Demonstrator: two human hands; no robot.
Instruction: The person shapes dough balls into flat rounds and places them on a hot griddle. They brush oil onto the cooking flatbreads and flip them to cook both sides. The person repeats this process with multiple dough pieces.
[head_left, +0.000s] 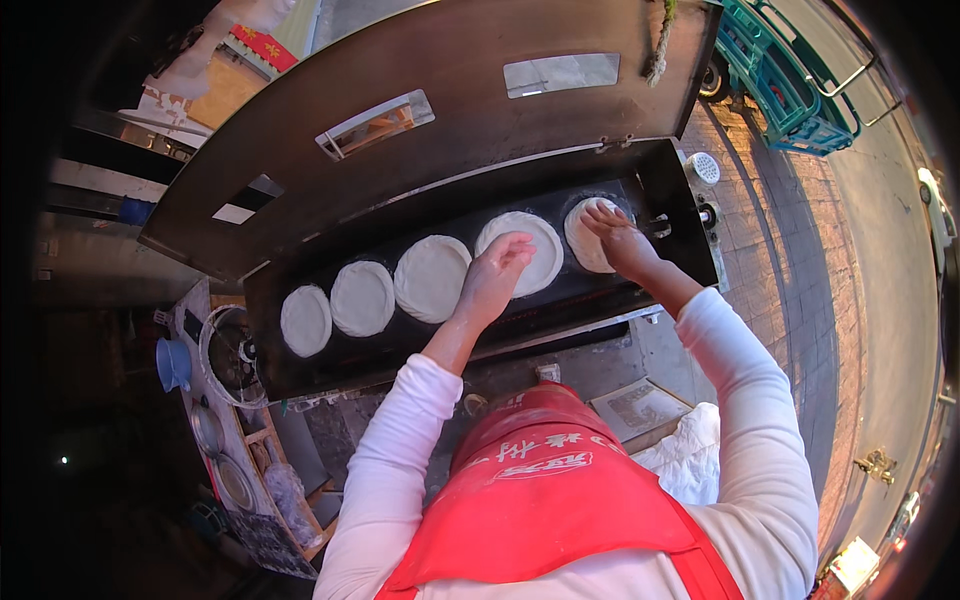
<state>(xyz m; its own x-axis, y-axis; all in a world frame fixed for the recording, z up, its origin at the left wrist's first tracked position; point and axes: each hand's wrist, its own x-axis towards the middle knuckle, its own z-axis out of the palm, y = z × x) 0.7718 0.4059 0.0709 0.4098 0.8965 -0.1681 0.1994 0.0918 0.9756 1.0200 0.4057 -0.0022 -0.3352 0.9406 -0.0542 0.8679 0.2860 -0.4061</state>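
Several round flat doughs with braided-looking raised rims lie in a row on the dark griddle plate before me. At the right end, my right hand lies palm down over the last dough round, its fingers spread across the top. My left hand, loosely curled and holding nothing, is over the left edge of the neighbouring dough round; whether it touches the dough cannot be told. Further left are a wide dough round, a smaller one and the leftmost dough round.
Behind the griddle stands its raised metal lid with cut-out windows. A rope hangs on it. On the left, a side table carries a large round pan, a blue plastic container and metal lids. A green cargo tricycle is parked beyond.
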